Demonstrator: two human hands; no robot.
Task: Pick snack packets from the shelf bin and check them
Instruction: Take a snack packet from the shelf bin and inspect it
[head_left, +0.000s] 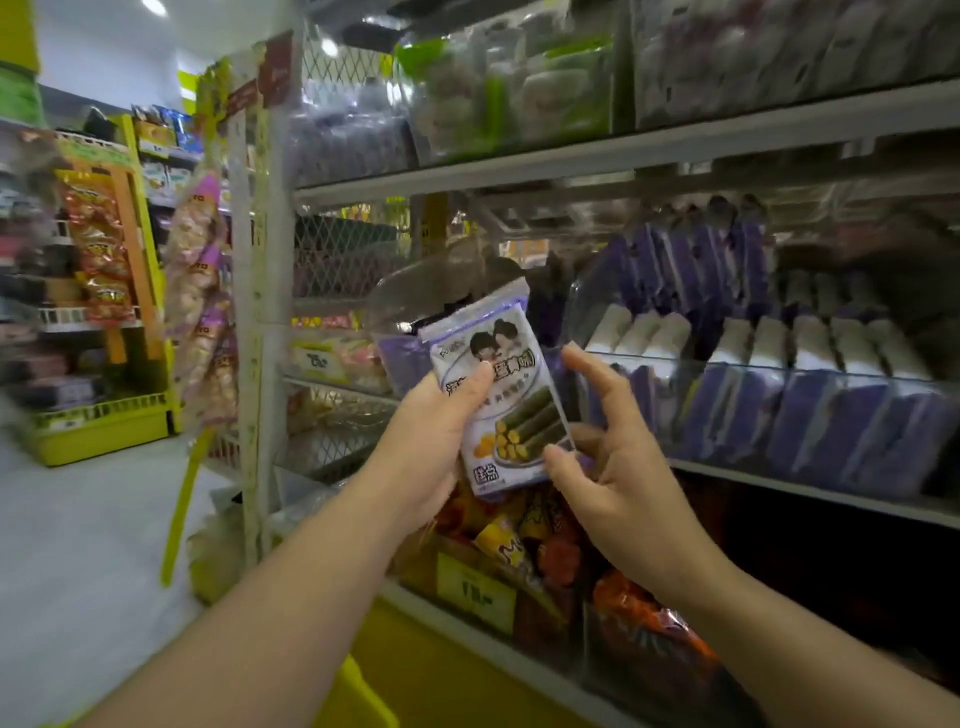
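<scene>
The left hand holds one snack packet up in front of the shelf. Its fingers are curled round the packet's left side and its thumb presses flat on the front. The right hand is just beside the packet. Its thumb touches the bottom corner and its pointing finger sticks up next to the packet's right edge. I cannot tell if its other fingers pinch the packet from behind. The clear shelf bin sits behind the right hand, full of purple packets standing in rows. This looks like the checking step, since the packet is out of the bin and its picture side faces up. Next, the hands would likely need to turn it over gently to see the back, with a soft grip so it does not crumple.
</scene>
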